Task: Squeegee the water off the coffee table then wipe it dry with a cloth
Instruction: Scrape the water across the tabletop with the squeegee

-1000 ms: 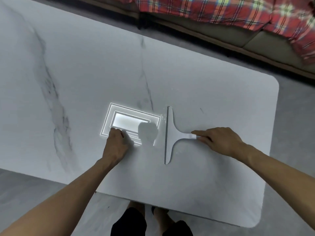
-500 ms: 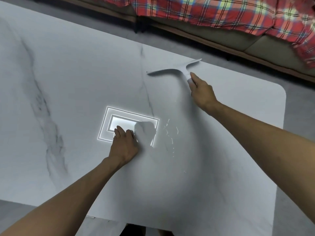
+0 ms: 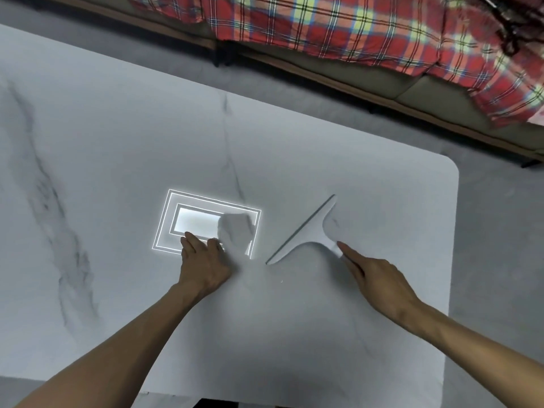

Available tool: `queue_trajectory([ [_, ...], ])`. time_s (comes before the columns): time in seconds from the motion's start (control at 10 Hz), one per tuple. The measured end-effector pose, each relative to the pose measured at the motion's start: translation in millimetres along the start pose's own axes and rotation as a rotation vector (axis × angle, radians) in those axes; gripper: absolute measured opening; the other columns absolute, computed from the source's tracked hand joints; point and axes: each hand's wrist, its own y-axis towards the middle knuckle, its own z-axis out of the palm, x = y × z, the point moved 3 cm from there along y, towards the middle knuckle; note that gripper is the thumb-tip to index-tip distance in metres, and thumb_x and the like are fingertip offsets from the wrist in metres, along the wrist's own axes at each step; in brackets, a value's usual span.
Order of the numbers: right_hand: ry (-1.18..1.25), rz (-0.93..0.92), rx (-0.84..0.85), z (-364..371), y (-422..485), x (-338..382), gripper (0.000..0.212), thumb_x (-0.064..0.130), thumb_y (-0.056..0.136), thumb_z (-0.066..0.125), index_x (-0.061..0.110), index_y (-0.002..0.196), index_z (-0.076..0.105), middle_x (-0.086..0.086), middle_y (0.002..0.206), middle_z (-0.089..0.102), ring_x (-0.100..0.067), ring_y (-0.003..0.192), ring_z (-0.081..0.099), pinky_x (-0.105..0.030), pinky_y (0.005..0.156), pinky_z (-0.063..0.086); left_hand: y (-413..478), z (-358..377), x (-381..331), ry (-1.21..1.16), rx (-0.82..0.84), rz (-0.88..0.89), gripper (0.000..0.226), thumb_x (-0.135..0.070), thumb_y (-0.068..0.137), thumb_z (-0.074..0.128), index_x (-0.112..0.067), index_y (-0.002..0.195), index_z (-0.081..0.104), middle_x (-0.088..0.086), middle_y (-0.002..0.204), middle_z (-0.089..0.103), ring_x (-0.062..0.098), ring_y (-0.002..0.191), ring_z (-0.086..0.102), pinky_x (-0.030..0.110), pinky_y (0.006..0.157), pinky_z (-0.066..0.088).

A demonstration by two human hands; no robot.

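While the right hand [image 3: 372, 278] grips its handle, the white squeegee [image 3: 306, 231] lies slantwise on the table [image 3: 117, 136]

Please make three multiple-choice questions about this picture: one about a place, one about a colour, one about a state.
1. Where does the white T-shaped squeegee lie?
A. right of the left hand
B. on the floor
C. on the sofa

2. What colour is the plaid blanket?
A. plain blue
B. mainly red
C. black

3. What is the right hand doing?
A. resting empty
B. gripping a cloth
C. holding the squeegee's handle

Answers: 1 A, it lies on the white marble-patterned table, right of the left hand. 2 B, red checks dominate. 3 C, its fingers meet the handle.
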Motion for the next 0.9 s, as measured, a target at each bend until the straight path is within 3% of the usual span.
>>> queue_trajectory([
  [0.1,0.037,-0.02,-0.087,-34,20,-1,0.043,0.049,0.101,0.034,0.05,0.144,0.033,0.004,0.123,0.066,-0.024,0.11,0.063,-0.03,0.091,0.048,-4,-2,-3,0.041,-0.132,0.046,0.044,-0.017,0.08,0.037,-0.002,0.121,0.046,0.033,0.134,0.035,0.043,0.128,0.032,0.042,0.109,0.029],
  [0.2,0.125,-0.043,-0.205,-66,66,15,0.043,0.044,0.102,0.037,0.033,0.143,0.044,-0.007,0.121,0.066,-0.029,0.109,0.062,-0.03,0.09,0.047,-4,5,-14,0.063,-0.147,0.118,0.044,-0.012,0.073,0.044,-0.004,0.117,0.047,0.028,0.129,0.041,0.044,0.125,0.034,0.041,0.107,0.03],
  [0.3,0.324,0.048,-0.25,-98,142,41,0.032,0.036,0.101,0.034,0.023,0.126,0.05,-0.005,0.097,0.053,-0.025,0.083,0.048,-0.025,0.056,0.036,-3,24,-37,0.076,-0.098,0.166,0.047,-0.007,0.07,0.046,-0.004,0.117,0.047,0.03,0.132,0.039,0.045,0.13,0.03,0.043,0.108,0.03],
  [0.4,0.392,0.11,-0.252,-102,171,48,0.019,0.028,0.098,0.031,0.024,0.111,0.045,-0.008,0.094,0.049,-0.026,0.079,0.044,-0.027,0.05,0.033,-1,31,-51,0.072,-0.093,0.167,0.047,-0.007,0.069,0.047,-0.003,0.116,0.048,0.032,0.132,0.038,0.047,0.13,0.029,0.044,0.107,0.031],
  [0.5,0.226,0.07,-0.219,-82,164,38,0.032,0.023,0.101,0.029,0.022,0.131,0.039,-0.013,0.101,0.053,-0.032,0.084,0.051,-0.037,0.062,0.043,0,39,-67,0.005,-0.092,0.143,0.045,-0.007,0.069,0.047,-0.002,0.114,0.048,0.033,0.133,0.036,0.048,0.13,0.028,0.046,0.108,0.031],
  [0.6,0.096,0.014,-0.214,-59,130,17,0.043,0.026,0.103,0.03,0.019,0.146,0.028,-0.019,0.11,0.061,-0.04,0.096,0.057,-0.037,0.074,0.04,2,41,-77,-0.021,-0.056,0.118,0.046,-0.008,0.074,0.046,-0.001,0.12,0.047,0.034,0.137,0.033,0.05,0.132,0.025,0.047,0.11,0.029],
  [0.7,0.083,0.017,-0.127,-32,62,-26,0.05,0.037,0.103,0.031,0.033,0.151,0.019,-0.016,0.107,0.068,-0.035,0.092,0.063,-0.032,0.076,0.041,5,37,-88,-0.089,-0.031,0.07,0.056,-0.013,0.083,0.056,0.0,0.136,0.042,0.029,0.151,0.021,0.047,0.139,0.02,0.053,0.115,0.026],
  [0.8,0.075,0.082,0.006,-30,22,-45,0.051,0.042,0.102,0.031,0.043,0.151,0.014,-0.001,0.095,0.069,-0.016,0.078,0.064,-0.022,0.069,0.043,8,35,-92,-0.097,-0.03,0.058,0.06,-0.016,0.083,0.06,-0.001,0.138,0.04,0.027,0.152,0.018,0.048,0.14,0.02,0.055,0.114,0.027],
  [0.9,0.045,0.084,0.023,-61,16,-54,0.051,0.048,0.101,0.028,0.04,0.151,0.021,0.003,0.093,0.068,-0.014,0.079,0.064,-0.023,0.068,0.045,12,35,-94,-0.084,-0.005,0.036,0.061,-0.017,0.084,0.055,-0.001,0.14,0.037,0.028,0.152,0.018,0.051,0.14,0.018,0.056,0.115,0.024],
])
